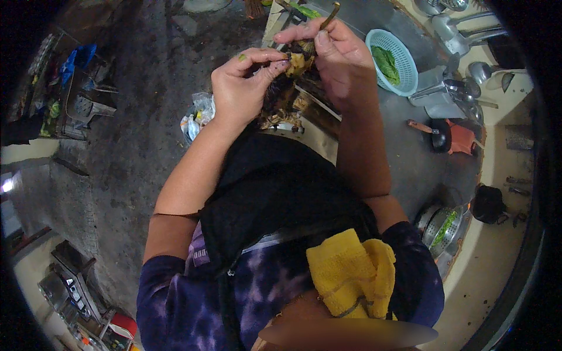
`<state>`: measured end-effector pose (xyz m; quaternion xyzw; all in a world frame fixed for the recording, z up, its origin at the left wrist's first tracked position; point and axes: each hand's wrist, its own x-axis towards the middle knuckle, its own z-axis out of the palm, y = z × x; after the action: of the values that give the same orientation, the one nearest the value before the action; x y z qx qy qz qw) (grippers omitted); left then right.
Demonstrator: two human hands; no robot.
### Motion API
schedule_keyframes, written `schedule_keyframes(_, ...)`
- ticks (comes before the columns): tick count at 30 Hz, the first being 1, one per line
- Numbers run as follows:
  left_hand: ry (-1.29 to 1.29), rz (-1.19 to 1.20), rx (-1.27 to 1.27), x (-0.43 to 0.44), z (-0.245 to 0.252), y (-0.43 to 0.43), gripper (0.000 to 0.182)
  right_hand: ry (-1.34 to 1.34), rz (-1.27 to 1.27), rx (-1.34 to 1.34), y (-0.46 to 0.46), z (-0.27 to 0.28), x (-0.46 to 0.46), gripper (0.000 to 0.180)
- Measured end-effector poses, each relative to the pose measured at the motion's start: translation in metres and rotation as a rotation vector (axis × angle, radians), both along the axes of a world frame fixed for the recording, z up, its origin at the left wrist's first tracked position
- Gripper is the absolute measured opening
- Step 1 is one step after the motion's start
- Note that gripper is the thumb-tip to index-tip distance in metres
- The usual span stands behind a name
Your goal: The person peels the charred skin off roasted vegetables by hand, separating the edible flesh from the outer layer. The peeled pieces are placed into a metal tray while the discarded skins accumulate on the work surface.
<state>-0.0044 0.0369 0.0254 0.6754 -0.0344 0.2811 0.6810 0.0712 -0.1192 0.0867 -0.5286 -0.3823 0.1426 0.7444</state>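
Note:
My right hand [344, 66] grips what looks like a roasted eggplant [300, 65] near its long brown stem, which sticks up past my thumb. The flesh shows yellow where the dark, charred skin is off. From the left, my left hand [241, 83] pinches the eggplant's edge between thumb and fingertips. A bit of green sticks to one of its fingers. Below my hands lie dark, charred scraps [281, 119], partly hidden by my left wrist and the black apron [290, 175].
To the right, a light blue plastic colander [410, 72] with green leaves stands on the grey counter [395, 127]. Beyond are a utensil holder [439, 103] and a wooden-handled pan [441, 136]. A plastic bag of waste [197, 116] sits left of my forearm.

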Motion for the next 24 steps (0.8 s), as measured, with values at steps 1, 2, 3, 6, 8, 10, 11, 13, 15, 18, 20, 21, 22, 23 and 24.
schedule_keyframes(1,0.021,-0.016,-0.052,0.0,0.0,0.0,0.015,-0.001,0.009,0.008,0.0,0.0,0.0,0.023)
schedule_keyframes(2,0.04,-0.03,-0.109,0.0,0.0,0.0,0.015,-0.003,0.017,0.015,-0.001,0.0,0.001,0.023)
schedule_keyframes(3,0.06,-0.043,-0.165,0.0,0.0,0.0,0.015,0.013,0.032,0.023,-0.002,0.0,0.001,0.023)
schedule_keyframes(6,-0.004,-0.068,-0.241,0.003,-0.003,0.001,0.016,0.025,0.075,0.052,-0.003,-0.001,0.002,0.021)
schedule_keyframes(8,0.091,-0.006,-0.18,0.007,-0.006,0.005,0.015,-0.011,0.096,0.079,-0.004,0.0,0.003,0.02)
schedule_keyframes(10,0.174,0.029,-0.098,0.007,-0.011,0.01,0.015,-0.028,0.064,0.081,-0.005,0.001,0.003,0.02)
schedule_keyframes(11,0.225,0.042,-0.036,0.005,-0.013,0.013,0.015,-0.036,0.046,0.082,-0.005,0.002,0.004,0.02)
schedule_keyframes(13,0.159,0.059,0.058,0.005,-0.016,0.015,0.015,-0.047,0.006,0.053,-0.007,0.004,0.004,0.02)
schedule_keyframes(15,-0.051,0.072,0.125,0.006,-0.018,0.015,0.016,-0.045,-0.029,0.042,-0.006,0.004,0.003,0.02)
schedule_keyframes(18,-0.162,0.124,0.188,0.002,-0.019,0.007,0.023,-0.024,-0.078,0.043,-0.002,0.004,0.001,0.02)
schedule_keyframes(20,-0.216,0.091,0.157,0.005,-0.017,0.002,0.029,-0.003,-0.11,0.033,0.0,0.003,0.0,0.02)
schedule_keyframes(21,-0.236,0.068,0.133,0.006,-0.016,-0.001,0.032,0.0,-0.112,0.036,0.0,0.004,-0.001,0.02)
schedule_keyframes(22,-0.217,0.044,0.12,0.006,-0.015,-0.004,0.034,0.003,-0.113,0.039,0.001,0.004,-0.002,0.02)
schedule_keyframes(23,-0.224,0.074,0.16,0.006,-0.015,-0.006,0.034,0.005,-0.115,0.042,0.001,0.005,-0.002,0.019)
schedule_keyframes(24,-0.219,0.099,0.195,0.005,-0.014,-0.008,0.034,-0.003,-0.121,0.038,0.001,0.006,-0.003,0.019)
